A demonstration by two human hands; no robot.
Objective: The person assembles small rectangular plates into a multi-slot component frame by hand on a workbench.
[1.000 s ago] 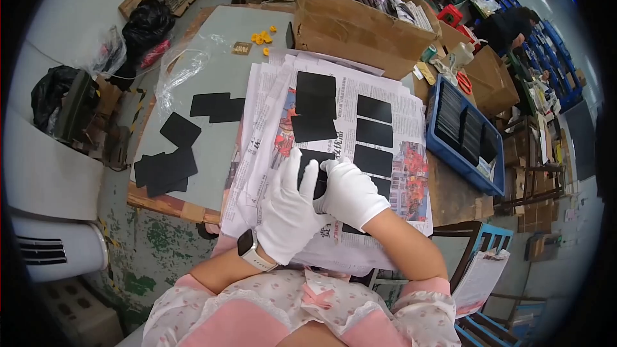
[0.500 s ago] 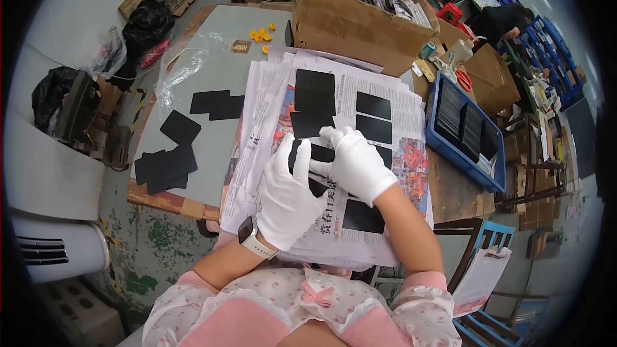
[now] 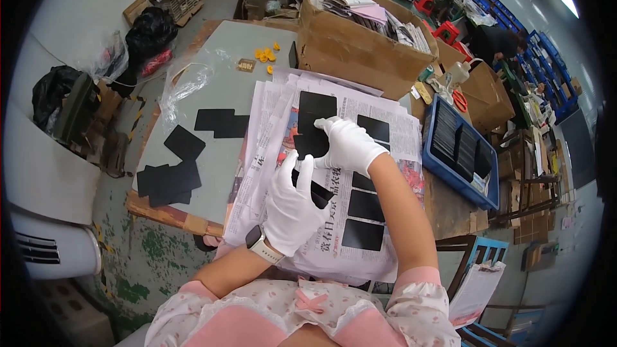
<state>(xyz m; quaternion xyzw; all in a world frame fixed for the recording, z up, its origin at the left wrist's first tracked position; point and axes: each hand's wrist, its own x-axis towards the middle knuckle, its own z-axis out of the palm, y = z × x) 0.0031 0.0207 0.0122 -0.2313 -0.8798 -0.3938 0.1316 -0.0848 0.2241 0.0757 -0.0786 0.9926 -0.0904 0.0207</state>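
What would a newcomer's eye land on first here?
Probably the white-gloved left hand at centre, around black cards, and the white-gloved right hand just beyond it, over another black card. Next, likely, the big cardboard box behind the newspaper, then the blue tray on the right.

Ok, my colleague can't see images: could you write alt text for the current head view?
A white-gloved left hand curls around a black card over newspaper, while the gloved right hand is at another card farther up. More black cards lie on the newspaper and grey tabletop; a blue tray stands to the right.
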